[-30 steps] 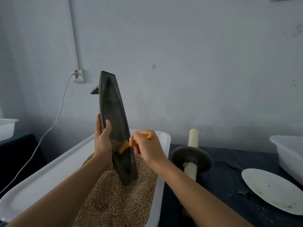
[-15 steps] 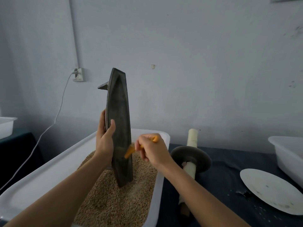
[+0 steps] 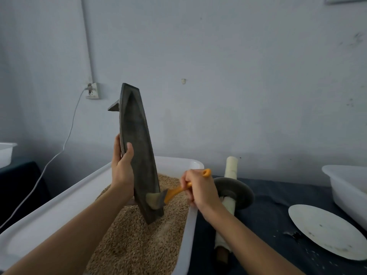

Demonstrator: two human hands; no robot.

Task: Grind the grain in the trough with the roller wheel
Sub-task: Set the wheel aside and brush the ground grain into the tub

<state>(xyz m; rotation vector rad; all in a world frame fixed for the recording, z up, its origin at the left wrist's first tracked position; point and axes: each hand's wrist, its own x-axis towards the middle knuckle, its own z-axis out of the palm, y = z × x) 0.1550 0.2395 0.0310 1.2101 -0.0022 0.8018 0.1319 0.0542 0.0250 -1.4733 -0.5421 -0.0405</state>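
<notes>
The left hand [image 3: 122, 167] gripped the upended trough [image 3: 137, 147] over the grain [image 3: 135, 241] in the tub [image 3: 59, 201]. The right hand [image 3: 198, 187] clutched a brush [image 3: 168, 195], bristles against the trough's lower end.

The dark boat-shaped stone trough [image 3: 137, 147] stands nearly upright, its lower tip over the tan grain [image 3: 127, 245] that fills the long white plastic tub [image 3: 49, 207] at the left. The left hand [image 3: 122, 169] grips the trough's left edge; the right hand [image 3: 200, 189], to the trough's right, holds an orange-handled brush [image 3: 170, 194] whose bristles touch the trough's hollow near its bottom end. Right of the tub, on the dark cloth-covered desk [image 3: 268, 215], lies the dark stone roller wheel on its pale axle [image 3: 232, 192]. Further right sits a round white plate [image 3: 325, 231], with a second white tub [image 3: 349, 187] behind it at the edge. A small white bin [image 3: 7, 153] sits far left.
</notes>
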